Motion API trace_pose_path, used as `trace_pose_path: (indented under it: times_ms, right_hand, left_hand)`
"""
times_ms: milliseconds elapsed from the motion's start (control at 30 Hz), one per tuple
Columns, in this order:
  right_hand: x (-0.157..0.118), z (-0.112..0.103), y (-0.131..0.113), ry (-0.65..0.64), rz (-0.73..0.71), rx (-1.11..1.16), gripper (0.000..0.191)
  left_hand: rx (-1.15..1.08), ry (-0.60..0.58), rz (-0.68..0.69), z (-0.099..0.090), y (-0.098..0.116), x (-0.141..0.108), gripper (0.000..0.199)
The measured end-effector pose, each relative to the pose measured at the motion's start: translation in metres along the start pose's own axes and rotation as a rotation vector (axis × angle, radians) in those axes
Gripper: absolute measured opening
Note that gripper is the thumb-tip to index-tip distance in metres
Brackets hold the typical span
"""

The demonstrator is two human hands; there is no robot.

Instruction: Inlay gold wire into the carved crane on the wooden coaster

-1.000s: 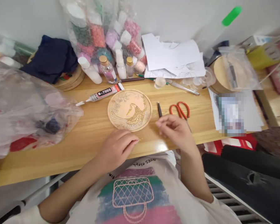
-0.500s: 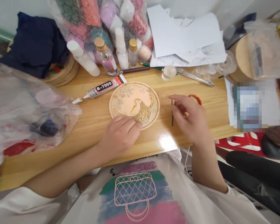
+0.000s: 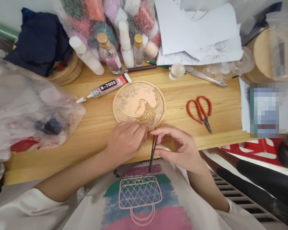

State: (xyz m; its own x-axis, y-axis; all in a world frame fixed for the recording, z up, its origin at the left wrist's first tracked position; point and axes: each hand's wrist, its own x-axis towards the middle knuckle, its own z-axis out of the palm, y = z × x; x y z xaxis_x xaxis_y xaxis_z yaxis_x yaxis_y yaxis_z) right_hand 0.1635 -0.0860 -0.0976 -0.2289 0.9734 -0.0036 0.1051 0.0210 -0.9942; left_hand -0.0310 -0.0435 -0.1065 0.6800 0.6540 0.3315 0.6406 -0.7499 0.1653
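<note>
A round wooden plaque lies on the table, with a crane worked in gold-coloured lines and fine wave-like curves around it. My left hand is at its near edge, fingers curled and pressed together; whether anything sits in them is hidden. Just to the right, my right hand grips dark tweezers between thumb and fingers. One end of the tweezers is close to my left fingertips, while the other points down toward my shirt. Red-handled scissors rest on the table right of the plaque.
A B-7000 glue tube lies touching or very near the plaque's upper left. Several bottles, a dark-handled tool and white papers line the back. A clear plastic bag covers the left side. A craft knife lies behind the scissors.
My right hand has moved left and toward me with the tweezers, from beside the scissors to my left hand. The scissors now show fully. My left hand stays at the plaque's near edge.
</note>
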Motion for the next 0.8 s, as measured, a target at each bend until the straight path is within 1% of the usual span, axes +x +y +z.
trace_pose_path:
  times_ms: [67, 133, 267, 333, 433, 533, 667, 800]
  right_hand:
    - [-0.002, 0.000, 0.007, 0.120, -0.007, -0.122, 0.026]
    - [-0.003, -0.006, 0.013, 0.226, -0.021, -0.208, 0.023]
    - [0.001, -0.018, 0.017, 0.347, -0.076, -0.274, 0.019]
    - [0.007, -0.022, 0.017, 0.327, -0.116, -0.351, 0.016]
    - [0.016, -0.028, 0.016, 0.181, -0.191, -0.479, 0.016]
    - [0.019, -0.031, 0.020, 0.102, -0.308, -0.622, 0.019]
    - [0.014, -0.033, 0.022, 0.082, -0.433, -0.771, 0.019]
    - [0.006, -0.028, 0.020, 0.091, -0.458, -0.840, 0.021]
  left_hand:
    - [0.000, 0.005, -0.029, 0.002, 0.005, -0.001, 0.020]
    - [0.001, 0.009, -0.066, 0.004, 0.009, -0.003, 0.016]
    - [-0.032, 0.051, -0.096, 0.008, 0.011, -0.006, 0.010]
    - [-0.057, 0.062, -0.098, 0.009, 0.010, -0.008, 0.009]
    - [-0.081, 0.055, -0.084, 0.010, 0.007, -0.010, 0.010]
    - [-0.092, 0.051, -0.052, 0.009, 0.003, -0.011, 0.010]
    - [-0.121, 0.033, 0.005, 0.006, -0.006, -0.013, 0.012]
    - [-0.154, -0.039, 0.036, 0.001, -0.020, -0.016, 0.014]
